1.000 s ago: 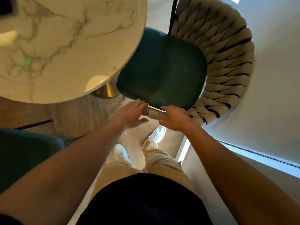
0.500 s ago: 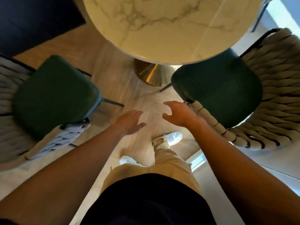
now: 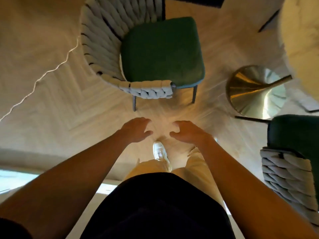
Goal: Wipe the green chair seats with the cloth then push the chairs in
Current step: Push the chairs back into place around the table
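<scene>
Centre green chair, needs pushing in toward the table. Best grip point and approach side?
Probably the woven backrest of the chair, from its left side, opposite the table base. Its padded rim curves round the seat, giving both open hands, left and right, a rim to wrap.

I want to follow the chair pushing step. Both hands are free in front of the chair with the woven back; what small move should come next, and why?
Probably reach both hands forward to grip the woven armrest of the chair. The left hand and right hand hover open, holding nothing, and this chair stands apart from the table.
</scene>
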